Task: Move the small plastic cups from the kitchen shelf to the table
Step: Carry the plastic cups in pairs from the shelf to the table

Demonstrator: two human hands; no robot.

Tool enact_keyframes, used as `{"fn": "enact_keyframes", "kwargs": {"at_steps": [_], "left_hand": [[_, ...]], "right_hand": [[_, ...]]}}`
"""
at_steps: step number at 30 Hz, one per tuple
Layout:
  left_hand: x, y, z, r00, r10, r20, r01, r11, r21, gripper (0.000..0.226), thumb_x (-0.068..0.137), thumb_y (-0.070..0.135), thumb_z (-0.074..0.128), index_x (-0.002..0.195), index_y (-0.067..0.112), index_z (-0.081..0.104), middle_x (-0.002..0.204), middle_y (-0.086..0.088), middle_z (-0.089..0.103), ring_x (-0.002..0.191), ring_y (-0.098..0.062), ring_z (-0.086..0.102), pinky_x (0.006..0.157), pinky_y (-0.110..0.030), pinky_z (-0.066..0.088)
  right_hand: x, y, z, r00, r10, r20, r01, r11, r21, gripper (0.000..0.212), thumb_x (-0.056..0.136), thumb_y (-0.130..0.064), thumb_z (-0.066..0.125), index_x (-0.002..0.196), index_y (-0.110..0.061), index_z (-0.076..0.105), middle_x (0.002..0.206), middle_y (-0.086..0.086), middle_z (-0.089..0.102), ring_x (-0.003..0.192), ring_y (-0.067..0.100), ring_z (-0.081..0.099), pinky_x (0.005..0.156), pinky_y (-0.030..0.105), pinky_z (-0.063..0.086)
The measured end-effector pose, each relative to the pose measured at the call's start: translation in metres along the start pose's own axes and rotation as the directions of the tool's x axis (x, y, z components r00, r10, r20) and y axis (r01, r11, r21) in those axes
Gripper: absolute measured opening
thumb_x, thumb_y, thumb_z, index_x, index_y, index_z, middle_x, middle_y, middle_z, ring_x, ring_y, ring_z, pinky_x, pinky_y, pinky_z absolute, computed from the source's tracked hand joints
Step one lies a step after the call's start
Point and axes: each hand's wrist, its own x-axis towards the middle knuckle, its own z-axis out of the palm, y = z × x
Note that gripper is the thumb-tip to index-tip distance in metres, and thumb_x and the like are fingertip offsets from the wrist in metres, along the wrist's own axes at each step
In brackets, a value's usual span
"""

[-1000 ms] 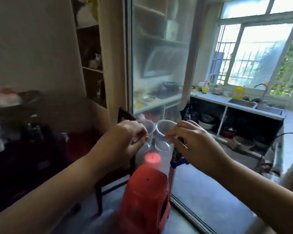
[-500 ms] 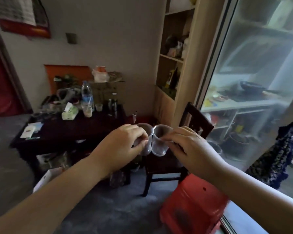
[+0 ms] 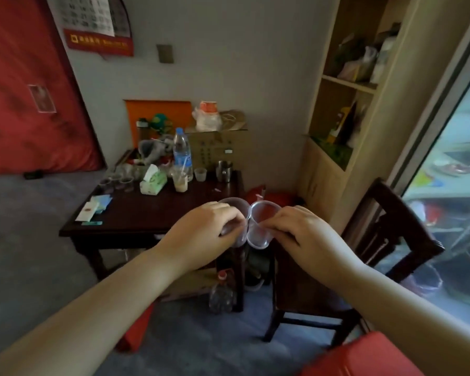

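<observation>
**Cups carried in both hands, above the near edge of the dark tabletop**

Cups, 2 of them, clear plastic, are in my hands and held out in front of me. My left hand [image 3: 209,229] is closed around the left cup [image 3: 239,213], with fingers wrapped over its side. My right hand [image 3: 304,234] pinches the right cup [image 3: 259,226] by its wall, thumb and fingertips pressed on it. Both cups are tilted, their rims touching each other between my hands, their open mouths facing up and away from me.

Beyond them stands the dark tabletop [image 3: 147,213]. On it, toward the far side, I see a water bottle [image 3: 181,150], a drink cup with a straw [image 3: 180,180], a small plastic cup [image 3: 200,174], a metal mug [image 3: 224,170] and a green tissue pack [image 3: 153,181]. More clear cups [image 3: 120,181] sit at its left part, too blurred to count. A dark wooden chair [image 3: 385,240] stands to the right of the table, under my right forearm. A red stool [image 3: 364,356] shows at the lower right.
</observation>
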Motion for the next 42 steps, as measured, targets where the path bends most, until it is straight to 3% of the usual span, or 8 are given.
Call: {"fn": "enact_keyframes", "kwargs": {"at_steps": [8,13,16,19,24,31,42], "left_hand": [[0.086,-0.057,0.03,0.995,-0.093,-0.025,0.093,0.996,-0.003,0.017,0.088,0.037,0.055,0.095,0.025,0.065,0.08,0.022,0.051,0.082,0.015,0.046,0.069,-0.007,0.036],[0.108,-0.107,0.045,0.989,-0.145,-0.039,0.146,0.989,0.025,0.018,0.088,0.033,0.055,0.095,0.023,0.067,0.083,0.012,0.061,0.08,0.002,0.048,0.068,-0.017,0.04],[0.118,-0.141,0.052,0.984,-0.176,-0.022,0.177,0.984,0.027,0.016,0.089,0.032,0.055,0.095,0.024,0.066,0.083,0.013,0.061,0.082,0.001,0.048,0.067,-0.016,0.04],[0.131,-0.178,0.06,0.98,-0.197,0.0,0.197,0.98,0.029,0.013,0.088,0.03,0.056,0.095,0.024,0.066,0.082,0.017,0.057,0.082,0.001,0.047,0.066,-0.013,0.037],[0.165,-0.252,0.069,0.977,-0.209,0.034,0.209,0.978,0.006,0.01,0.086,0.025,0.057,0.088,0.023,0.066,0.075,0.011,0.058,0.076,-0.001,0.049,0.064,-0.026,0.045],[0.232,-0.378,0.088,0.984,-0.149,0.098,0.149,0.989,0.006,0.009,0.085,0.026,0.058,0.09,0.027,0.065,0.082,0.012,0.064,0.082,-0.007,0.053,0.066,-0.031,0.048],[0.293,-0.476,0.146,0.983,-0.07,0.171,0.072,0.997,-0.005,0.008,0.084,0.025,0.062,0.087,0.022,0.068,0.077,0.008,0.066,0.081,-0.012,0.054,0.062,-0.023,0.042]], "right_hand": [[0.09,0.091,0.024,0.994,-0.058,0.09,0.055,0.998,0.03,0.024,0.088,-0.019,0.056,0.109,-0.027,0.064,0.105,-0.01,0.066,0.093,-0.004,0.043,0.084,0.01,0.031],[0.139,0.119,0.059,0.983,-0.078,0.164,0.069,0.996,0.061,0.024,0.089,-0.02,0.055,0.11,-0.029,0.063,0.107,-0.009,0.066,0.1,0.009,0.054,0.09,0.028,0.045],[0.167,0.131,0.082,0.973,-0.103,0.208,0.089,0.993,0.074,0.023,0.089,-0.021,0.055,0.109,-0.028,0.064,0.105,-0.009,0.067,0.101,0.01,0.055,0.093,0.029,0.04],[0.197,0.14,0.106,0.966,-0.107,0.237,0.091,0.993,0.079,0.021,0.09,-0.021,0.054,0.107,-0.023,0.066,0.102,-0.007,0.067,0.097,0.011,0.054,0.085,0.028,0.044],[0.255,0.16,0.151,0.96,-0.06,0.274,0.039,0.996,0.081,0.02,0.09,-0.022,0.053,0.103,-0.02,0.068,0.098,-0.004,0.068,0.093,0.012,0.056,0.08,0.031,0.047],[0.348,0.196,0.218,0.959,0.067,0.274,-0.084,0.995,0.051,0.018,0.091,-0.021,0.051,0.101,-0.021,0.066,0.099,-0.005,0.066,0.095,0.012,0.053,0.079,0.033,0.046],[0.4,0.258,0.297,0.924,0.255,0.284,-0.272,0.962,0.02,0.011,0.087,-0.018,0.056,0.095,-0.021,0.064,0.092,-0.004,0.065,0.09,0.015,0.053,0.075,0.034,0.047]]}}
